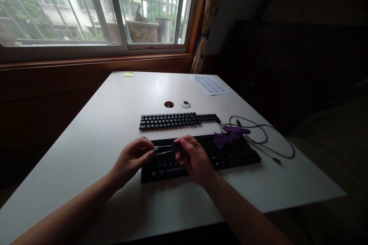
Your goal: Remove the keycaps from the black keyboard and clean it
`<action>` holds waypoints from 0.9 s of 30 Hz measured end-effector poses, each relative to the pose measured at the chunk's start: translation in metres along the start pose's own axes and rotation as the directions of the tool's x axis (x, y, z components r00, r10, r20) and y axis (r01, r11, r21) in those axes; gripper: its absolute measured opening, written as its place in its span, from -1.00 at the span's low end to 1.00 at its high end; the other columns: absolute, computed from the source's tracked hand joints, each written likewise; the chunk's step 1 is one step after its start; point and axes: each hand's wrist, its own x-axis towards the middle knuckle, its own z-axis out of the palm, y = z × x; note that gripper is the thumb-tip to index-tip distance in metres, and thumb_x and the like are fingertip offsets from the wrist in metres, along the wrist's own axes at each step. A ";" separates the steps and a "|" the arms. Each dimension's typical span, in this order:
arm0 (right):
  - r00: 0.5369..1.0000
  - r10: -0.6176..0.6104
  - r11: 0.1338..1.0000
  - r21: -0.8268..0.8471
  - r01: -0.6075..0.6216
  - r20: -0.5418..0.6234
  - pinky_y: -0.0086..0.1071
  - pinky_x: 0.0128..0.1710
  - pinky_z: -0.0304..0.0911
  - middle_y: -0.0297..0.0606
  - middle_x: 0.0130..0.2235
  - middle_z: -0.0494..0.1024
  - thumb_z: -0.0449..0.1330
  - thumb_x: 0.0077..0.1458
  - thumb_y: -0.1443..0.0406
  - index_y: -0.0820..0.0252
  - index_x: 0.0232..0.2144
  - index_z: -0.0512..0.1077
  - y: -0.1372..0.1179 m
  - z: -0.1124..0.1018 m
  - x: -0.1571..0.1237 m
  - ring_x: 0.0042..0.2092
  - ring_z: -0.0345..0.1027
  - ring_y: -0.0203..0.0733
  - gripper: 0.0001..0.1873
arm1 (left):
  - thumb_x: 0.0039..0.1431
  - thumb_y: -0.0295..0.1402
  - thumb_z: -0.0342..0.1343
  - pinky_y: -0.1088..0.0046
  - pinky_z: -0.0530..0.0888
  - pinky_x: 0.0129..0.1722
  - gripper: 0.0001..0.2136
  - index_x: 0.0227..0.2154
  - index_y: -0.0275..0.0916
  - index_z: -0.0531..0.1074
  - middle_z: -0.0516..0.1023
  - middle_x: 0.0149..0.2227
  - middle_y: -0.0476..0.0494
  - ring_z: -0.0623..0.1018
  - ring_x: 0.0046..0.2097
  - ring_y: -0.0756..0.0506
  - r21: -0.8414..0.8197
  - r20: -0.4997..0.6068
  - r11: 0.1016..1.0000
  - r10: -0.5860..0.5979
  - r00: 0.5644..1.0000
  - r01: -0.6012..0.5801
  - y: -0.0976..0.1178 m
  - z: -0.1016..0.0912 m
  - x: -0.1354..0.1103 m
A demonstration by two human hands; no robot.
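Both my hands hover over the near black keyboard (230,155) on the white table (94,130). My right hand (194,159) is closed around the dark handle of a small wire tool (166,148). My left hand (132,157) pinches the thin metal wire end of that tool between thumb and fingers. The tool lies level between the hands, just above the keyboard's left half. A second, narrower black keyboard (175,120) lies farther back. A purple cloth (230,136) rests on the near keyboard's right end.
A black cable (266,141) loops on the table to the right of the keyboards. A round hole (169,104) and a white cap (186,104) sit behind the far keyboard. A printed sheet (211,84) and a yellow note (128,74) lie near the window.
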 end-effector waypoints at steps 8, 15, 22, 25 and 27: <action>1.000 -0.005 0.998 -0.059 0.006 0.011 -0.52 -0.55 0.18 -0.38 -0.52 0.49 0.20 0.18 0.05 0.13 -0.27 0.50 -0.001 0.000 -0.002 -0.55 0.28 -0.39 -0.72 | 0.15 -0.27 0.27 0.48 0.39 -0.35 -0.83 -0.35 -0.27 0.45 0.41 -0.37 -0.07 0.42 -0.33 -0.03 -0.149 -0.041 0.986 -0.077 0.996 0.070 -0.005 -0.001 0.001; 0.999 0.030 0.999 0.013 -0.030 -0.022 -0.53 -0.60 0.12 -0.39 -0.57 0.46 0.19 0.18 0.08 0.13 -0.31 0.51 -0.002 -0.002 0.001 -0.59 0.23 -0.39 -0.74 | 0.15 -0.27 0.28 0.49 0.39 -0.36 -0.82 -0.38 -0.26 0.45 0.42 -0.40 -0.05 0.43 -0.35 -0.01 -0.332 0.050 0.941 -0.058 0.997 0.071 -0.001 0.001 0.000; 0.970 -0.196 0.944 -0.294 0.146 -0.146 -0.44 -0.46 0.17 -0.36 -0.45 0.38 0.09 0.25 0.15 0.11 -0.43 0.47 -0.007 -0.011 0.000 -0.44 0.22 -0.32 -0.72 | 0.21 -0.36 0.21 0.49 0.39 -0.33 -0.92 -0.31 -0.24 0.45 0.40 -0.31 -0.09 0.42 -0.29 -0.02 -0.142 0.082 0.990 0.038 0.996 -0.026 -0.002 -0.003 -0.003; 0.893 -0.448 0.685 -0.631 0.366 0.031 -0.31 -0.22 0.25 -0.28 -0.32 0.34 0.03 0.29 0.22 0.13 -0.44 0.46 -0.010 -0.011 -0.008 -0.24 0.27 -0.21 -0.69 | 0.24 -0.41 0.17 0.47 0.39 -0.32 -0.97 -0.29 -0.24 0.45 0.41 -0.30 -0.12 0.43 -0.28 -0.04 0.042 0.126 0.992 0.117 0.985 -0.123 -0.001 -0.002 -0.003; 0.829 -0.530 0.522 -0.702 0.485 0.178 -0.23 -0.10 0.25 -0.24 -0.24 0.32 0.03 0.27 0.30 0.13 -0.36 0.47 -0.010 -0.009 -0.013 -0.15 0.28 -0.16 -0.77 | 0.24 -0.45 0.15 0.45 0.40 -0.31 -0.99 -0.29 -0.24 0.44 0.44 -0.30 -0.13 0.44 -0.28 -0.04 0.154 0.142 0.967 0.179 0.974 -0.200 0.001 -0.001 -0.003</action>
